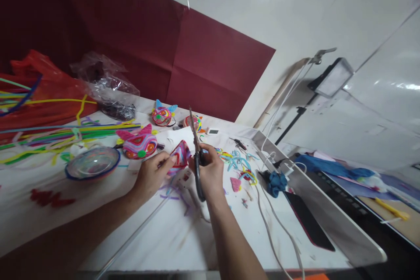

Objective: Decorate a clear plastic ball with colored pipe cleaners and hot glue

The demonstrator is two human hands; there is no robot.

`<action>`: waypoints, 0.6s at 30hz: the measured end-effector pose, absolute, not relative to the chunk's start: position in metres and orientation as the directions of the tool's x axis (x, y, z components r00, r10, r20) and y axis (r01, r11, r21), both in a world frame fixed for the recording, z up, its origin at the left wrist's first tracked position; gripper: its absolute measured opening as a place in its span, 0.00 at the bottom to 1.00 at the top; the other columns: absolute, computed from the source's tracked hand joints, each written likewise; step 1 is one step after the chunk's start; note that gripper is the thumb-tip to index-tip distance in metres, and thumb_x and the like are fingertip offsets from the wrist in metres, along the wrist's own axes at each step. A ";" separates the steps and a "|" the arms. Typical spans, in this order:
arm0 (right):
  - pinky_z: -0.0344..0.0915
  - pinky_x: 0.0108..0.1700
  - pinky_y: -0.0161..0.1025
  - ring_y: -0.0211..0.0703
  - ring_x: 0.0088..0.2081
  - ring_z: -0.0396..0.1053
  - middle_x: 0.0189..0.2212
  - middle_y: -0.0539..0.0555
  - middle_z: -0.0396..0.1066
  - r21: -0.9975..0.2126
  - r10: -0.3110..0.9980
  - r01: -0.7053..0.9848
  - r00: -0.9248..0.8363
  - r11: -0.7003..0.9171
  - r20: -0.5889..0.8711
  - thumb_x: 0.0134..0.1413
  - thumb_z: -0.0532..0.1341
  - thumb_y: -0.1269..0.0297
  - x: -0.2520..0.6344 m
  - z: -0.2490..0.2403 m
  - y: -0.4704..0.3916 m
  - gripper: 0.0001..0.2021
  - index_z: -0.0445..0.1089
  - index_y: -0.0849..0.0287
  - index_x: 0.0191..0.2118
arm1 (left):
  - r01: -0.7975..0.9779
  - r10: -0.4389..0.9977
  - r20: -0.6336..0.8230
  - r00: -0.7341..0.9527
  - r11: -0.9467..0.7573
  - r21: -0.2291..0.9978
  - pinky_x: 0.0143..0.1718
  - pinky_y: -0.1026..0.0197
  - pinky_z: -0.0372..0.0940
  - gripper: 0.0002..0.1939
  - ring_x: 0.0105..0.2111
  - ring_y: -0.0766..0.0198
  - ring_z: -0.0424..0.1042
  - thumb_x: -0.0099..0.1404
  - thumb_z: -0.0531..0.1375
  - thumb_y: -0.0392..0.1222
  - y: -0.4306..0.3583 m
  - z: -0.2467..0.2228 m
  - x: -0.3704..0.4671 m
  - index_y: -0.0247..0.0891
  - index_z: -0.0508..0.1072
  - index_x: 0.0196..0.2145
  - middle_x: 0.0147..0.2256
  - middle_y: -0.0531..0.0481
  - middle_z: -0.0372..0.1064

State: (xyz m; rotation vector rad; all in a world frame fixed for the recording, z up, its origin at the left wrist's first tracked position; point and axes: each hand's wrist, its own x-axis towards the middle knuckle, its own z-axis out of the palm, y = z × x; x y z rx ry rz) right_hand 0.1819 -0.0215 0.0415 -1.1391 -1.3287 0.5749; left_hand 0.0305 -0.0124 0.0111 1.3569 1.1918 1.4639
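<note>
My left hand [152, 176] pinches a small pink, red and purple fuzzy piece [180, 156] near the middle of the table. Beside it, my right hand [210, 170] is wrapped round the black handles of a pair of scissors [196, 140], whose blades point up and away. The blades stand just right of the fuzzy piece. A white glue gun [187, 182] lies partly hidden beneath the hands. To the left sits a pink animal head [140, 143] with pointed ears and a green nose.
A glass bowl [93, 162] stands at the left, before many coloured pipe cleaners [98, 132]. Two more colourful heads [162, 114] [193, 123] sit behind. White cables [262, 210], a teal cloth [277, 183] and a black phone-like slab [310, 221] lie at the right.
</note>
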 end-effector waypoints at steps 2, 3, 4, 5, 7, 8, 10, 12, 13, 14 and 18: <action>0.64 0.28 0.36 0.42 0.25 0.67 0.24 0.49 0.72 -0.851 0.831 0.374 0.277 0.369 0.482 0.45 0.64 0.59 0.197 0.039 -0.027 0.18 0.72 0.58 0.44 | -0.026 0.981 0.157 -0.116 -0.161 0.987 0.20 0.64 0.69 0.19 0.25 0.63 0.64 0.51 0.67 0.58 -0.009 0.013 0.029 0.39 0.70 0.21 0.23 0.53 0.62; 0.65 0.30 0.37 0.43 0.27 0.68 0.26 0.50 0.73 -0.823 0.804 0.446 0.306 0.351 0.509 0.46 0.65 0.58 0.205 0.037 -0.030 0.19 0.72 0.58 0.46 | -0.064 0.987 0.106 -0.119 -0.114 0.991 0.20 0.64 0.69 0.20 0.26 0.63 0.65 0.50 0.68 0.58 -0.007 0.014 0.028 0.38 0.71 0.22 0.24 0.52 0.64; 0.65 0.30 0.38 0.43 0.27 0.68 0.26 0.50 0.73 -0.796 0.790 0.512 0.317 0.323 0.524 0.46 0.65 0.57 0.215 0.035 -0.034 0.20 0.73 0.57 0.46 | -0.101 0.991 0.057 -0.120 -0.069 0.992 0.20 0.64 0.69 0.20 0.27 0.62 0.67 0.49 0.68 0.58 -0.006 0.016 0.027 0.38 0.72 0.23 0.26 0.51 0.66; 0.64 0.30 0.38 0.43 0.26 0.67 0.25 0.50 0.72 -0.765 0.786 0.568 0.306 0.303 0.538 0.46 0.66 0.56 0.224 0.032 -0.039 0.19 0.74 0.58 0.45 | -0.137 0.992 0.014 -0.124 -0.031 0.990 0.20 0.64 0.69 0.20 0.28 0.61 0.68 0.48 0.69 0.58 -0.006 0.018 0.026 0.37 0.73 0.25 0.27 0.50 0.68; 0.61 0.27 0.36 0.41 0.23 0.65 0.22 0.48 0.68 -0.716 0.823 0.641 0.227 0.277 0.521 0.48 0.67 0.53 0.241 0.025 -0.049 0.20 0.75 0.59 0.45 | -0.201 0.989 -0.045 -0.138 0.016 0.980 0.20 0.65 0.68 0.20 0.30 0.59 0.70 0.47 0.70 0.56 -0.005 0.022 0.025 0.37 0.74 0.27 0.29 0.48 0.71; 0.61 0.26 0.36 0.41 0.23 0.64 0.21 0.47 0.67 -0.692 0.841 0.665 0.176 0.281 0.511 0.47 0.67 0.51 0.248 0.021 -0.054 0.21 0.75 0.59 0.45 | -0.232 0.987 -0.067 -0.144 0.032 0.972 0.19 0.66 0.68 0.19 0.30 0.59 0.71 0.46 0.71 0.55 -0.006 0.024 0.025 0.37 0.75 0.27 0.30 0.48 0.72; 0.61 0.25 0.35 0.41 0.23 0.64 0.21 0.47 0.66 -0.641 0.869 0.709 0.081 0.294 0.488 0.49 0.68 0.49 0.259 0.012 -0.063 0.23 0.74 0.60 0.46 | -0.291 0.984 -0.108 -0.143 0.063 0.955 0.19 0.66 0.67 0.18 0.31 0.58 0.73 0.46 0.72 0.53 -0.007 0.027 0.024 0.38 0.75 0.28 0.30 0.48 0.73; 0.61 0.26 0.35 0.41 0.24 0.65 0.22 0.47 0.67 -0.589 0.873 0.746 0.023 0.309 0.487 0.50 0.67 0.48 0.267 0.003 -0.072 0.24 0.73 0.60 0.48 | -0.333 0.983 -0.135 -0.122 0.087 0.939 0.19 0.66 0.67 0.16 0.31 0.58 0.73 0.47 0.72 0.51 -0.009 0.029 0.024 0.38 0.76 0.28 0.31 0.48 0.74; 0.62 0.26 0.35 0.41 0.24 0.65 0.23 0.48 0.67 -0.562 0.870 0.762 -0.005 0.323 0.494 0.50 0.67 0.48 0.270 -0.001 -0.076 0.24 0.73 0.60 0.48 | -0.348 0.984 -0.140 -0.111 0.093 0.933 0.19 0.66 0.67 0.15 0.31 0.58 0.74 0.47 0.72 0.50 -0.011 0.030 0.024 0.39 0.76 0.28 0.31 0.48 0.75; 0.63 0.27 0.36 0.41 0.25 0.65 0.24 0.48 0.68 -0.539 0.865 0.773 -0.025 0.335 0.502 0.51 0.67 0.48 0.273 -0.004 -0.080 0.24 0.72 0.59 0.49 | -0.358 0.985 -0.141 -0.103 0.095 0.929 0.19 0.66 0.67 0.15 0.31 0.57 0.74 0.48 0.72 0.50 -0.012 0.032 0.024 0.39 0.76 0.29 0.32 0.48 0.75; 0.64 0.27 0.36 0.42 0.25 0.66 0.26 0.49 0.70 -0.517 0.860 0.776 -0.063 0.361 0.506 0.52 0.66 0.50 0.276 -0.011 -0.089 0.22 0.71 0.58 0.49 | -0.355 0.986 -0.138 -0.089 0.099 0.930 0.19 0.65 0.67 0.14 0.31 0.57 0.74 0.50 0.71 0.49 -0.015 0.035 0.024 0.38 0.77 0.30 0.32 0.48 0.75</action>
